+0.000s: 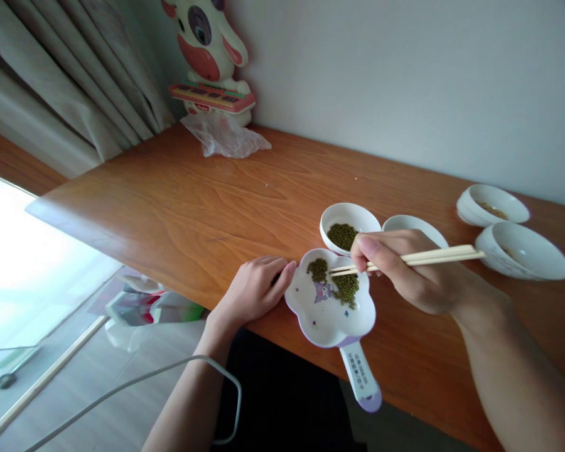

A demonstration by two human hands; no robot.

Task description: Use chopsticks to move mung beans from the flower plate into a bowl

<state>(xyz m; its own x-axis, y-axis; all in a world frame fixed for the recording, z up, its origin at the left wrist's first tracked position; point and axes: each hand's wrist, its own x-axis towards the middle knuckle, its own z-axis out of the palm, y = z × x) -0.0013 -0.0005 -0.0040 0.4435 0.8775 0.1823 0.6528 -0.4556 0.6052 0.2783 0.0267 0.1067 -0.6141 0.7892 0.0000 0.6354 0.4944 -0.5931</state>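
My right hand (400, 267) is closed around a pair of pale chopsticks (445, 254). Their tips reach among green mung beans (346, 289) in a white, flower-shaped dish (329, 329) with a purple rim and a cartoon print. A smaller cluster of beans (317, 270) lies left of the tips; no bean can be made out between them. The dish's labelled handle (359, 375) sticks out past the table's front edge. My left hand (257, 285) rests on the table, fingers loosely bent, thumb apart from them and at the dish's left rim.
Behind the dish stands a white bowl (327, 216) of green beans. A second bowl (412, 221) is partly hidden by my right hand. Two more bowls (480, 204) (522, 257) sit at right. A plastic bag (228, 141) and cow toy (211, 63) are at the back left.
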